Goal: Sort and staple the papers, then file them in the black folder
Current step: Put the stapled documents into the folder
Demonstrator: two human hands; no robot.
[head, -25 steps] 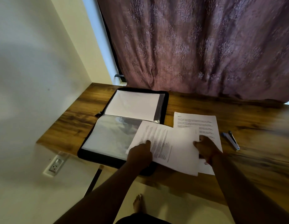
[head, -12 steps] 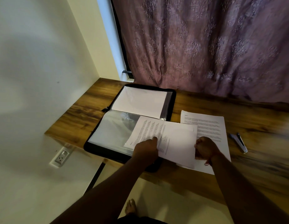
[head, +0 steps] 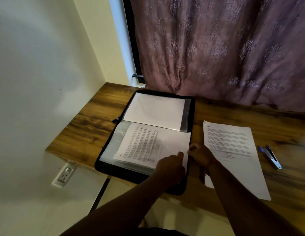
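The black folder (head: 104, 165) lies open on the wooden desk (head: 90, 126), its clear sleeves showing. A printed paper set (head: 148, 143) lies turned sideways on the folder's near half. My left hand (head: 170, 167) rests on the near right corner of that set, thumb on top. My right hand (head: 200, 155) grips the set's right edge with curled fingers. A blank white sheet (head: 155, 110) fills the folder's far sleeve. A second printed sheet (head: 233, 150) lies on the desk to the right, partly under my right forearm.
A blue and silver stapler (head: 270, 156) lies on the desk right of the loose sheet. A purple curtain (head: 216, 48) hangs behind the desk. The wall stands at the left, with a socket (head: 64, 175) under the desk edge.
Both hands have slid the printed set leftward off the loose sheet and onto the folder's near half. The loose sheet is now mostly uncovered.
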